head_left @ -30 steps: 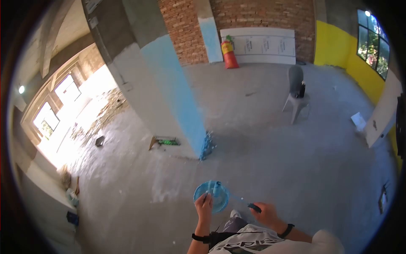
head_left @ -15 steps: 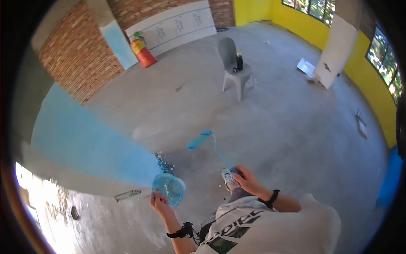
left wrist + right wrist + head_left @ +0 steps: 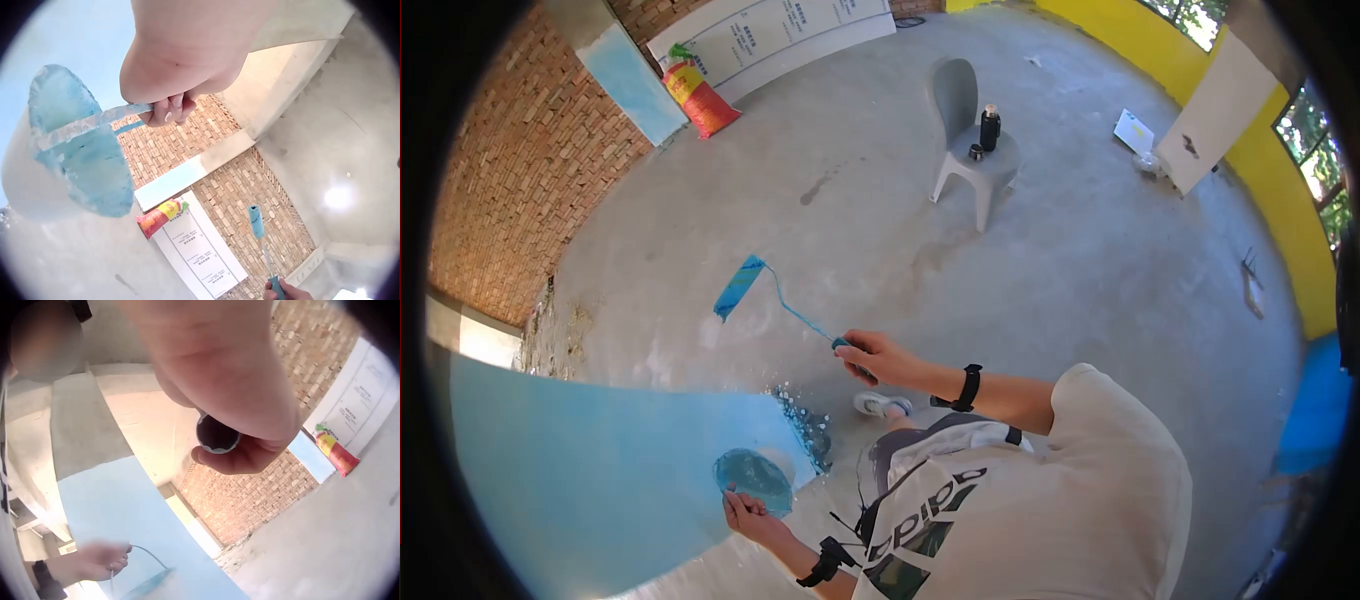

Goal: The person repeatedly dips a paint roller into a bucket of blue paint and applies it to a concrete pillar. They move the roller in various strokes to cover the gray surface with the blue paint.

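Observation:
My right hand (image 3: 880,357) grips the handle of a paint roller (image 3: 740,288) whose sleeve is coated in blue paint. In the right wrist view the hollow butt of the roller handle (image 3: 217,432) sticks out of the curled fingers. The roller is held out over the floor, beyond the blue-painted pillar (image 3: 600,450). Low on the left, my left hand (image 3: 752,515) holds a paint bucket (image 3: 755,475) by its handle, beside the pillar face. Blue paint coats the inside of the bucket (image 3: 81,150) in the left wrist view.
Blue spatter (image 3: 805,425) marks the floor at the pillar's base. A grey chair (image 3: 953,105) ahead bears a black bottle (image 3: 990,130). A red and yellow bag (image 3: 700,98) and a white panel (image 3: 770,40) stand by the brick wall (image 3: 530,170). A white-painted pillar (image 3: 1215,115) rises on the right.
The head view has turned and the pillar now lies at lower left. The roller has come up from the bucket and swung out ahead. The bucket, still in the left hand, is now beside the pillar.

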Demonstrator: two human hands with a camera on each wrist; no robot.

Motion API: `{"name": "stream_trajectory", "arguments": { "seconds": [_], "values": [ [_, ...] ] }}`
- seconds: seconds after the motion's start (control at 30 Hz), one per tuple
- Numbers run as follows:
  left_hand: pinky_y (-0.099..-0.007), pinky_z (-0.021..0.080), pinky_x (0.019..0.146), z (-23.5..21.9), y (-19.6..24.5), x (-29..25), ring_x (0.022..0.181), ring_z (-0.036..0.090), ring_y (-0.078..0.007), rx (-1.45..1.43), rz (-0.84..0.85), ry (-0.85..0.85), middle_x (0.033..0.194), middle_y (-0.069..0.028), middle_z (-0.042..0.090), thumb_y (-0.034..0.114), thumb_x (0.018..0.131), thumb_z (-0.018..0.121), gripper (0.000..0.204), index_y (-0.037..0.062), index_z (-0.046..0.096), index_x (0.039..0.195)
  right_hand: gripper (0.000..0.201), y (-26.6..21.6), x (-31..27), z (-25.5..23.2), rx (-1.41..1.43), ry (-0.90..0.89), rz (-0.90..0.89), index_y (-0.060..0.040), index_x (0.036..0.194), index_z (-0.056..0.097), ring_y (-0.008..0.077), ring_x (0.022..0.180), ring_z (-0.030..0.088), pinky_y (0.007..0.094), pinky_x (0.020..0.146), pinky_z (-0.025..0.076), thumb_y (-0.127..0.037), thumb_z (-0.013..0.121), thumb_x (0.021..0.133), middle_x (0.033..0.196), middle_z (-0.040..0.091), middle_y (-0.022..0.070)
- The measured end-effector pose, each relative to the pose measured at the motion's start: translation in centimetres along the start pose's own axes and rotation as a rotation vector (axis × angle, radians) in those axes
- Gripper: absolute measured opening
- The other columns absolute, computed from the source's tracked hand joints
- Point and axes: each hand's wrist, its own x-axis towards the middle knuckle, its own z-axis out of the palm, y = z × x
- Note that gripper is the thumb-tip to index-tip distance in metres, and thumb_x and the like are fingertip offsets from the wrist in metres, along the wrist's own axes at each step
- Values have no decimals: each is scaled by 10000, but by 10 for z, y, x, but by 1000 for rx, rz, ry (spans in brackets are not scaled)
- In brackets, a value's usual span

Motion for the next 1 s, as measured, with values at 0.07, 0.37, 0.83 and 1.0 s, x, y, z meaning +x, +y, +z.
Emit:
{"name": "stream_trajectory", "arguments": {
  "seconds": [0.07,0.37,0.83,1.0],
  "values": [
    [-220,204,467,16,-15,42,530,247,-36,60,-44,31,623,66,319,221,1027,546,260,-20,612,1098,262,11,38,1,46,-12,23,-62,973,586,62,502,482,241,432,350,-314,528,1017,699,548,-13],
    [-204,260,441,106,-33,242,494,372,-31,-77,-133,-120,626,83,441,99,913,588,95,52,669,920,215,19,188,-13,-23,265,258,-98,953,641,69,407,414,241,353,316,-312,618,948,618,510,-17],
    [-213,276,475,174,-21,293,531,367,-42,118,-23,245,615,50,424,175,990,574,211,-5,681,962,284,-22,452,12,-28,-267,365,-38,947,583,77,368,395,226,348,297,-308,522,1009,585,483,4],
    [-223,269,478,179,42,264,534,353,-43,107,7,457,616,54,420,154,992,561,207,-11,681,957,263,-62,518,81,-87,-627,414,-42,956,587,71,400,426,220,365,328,-296,538,1004,606,502,0]
  ]
}}
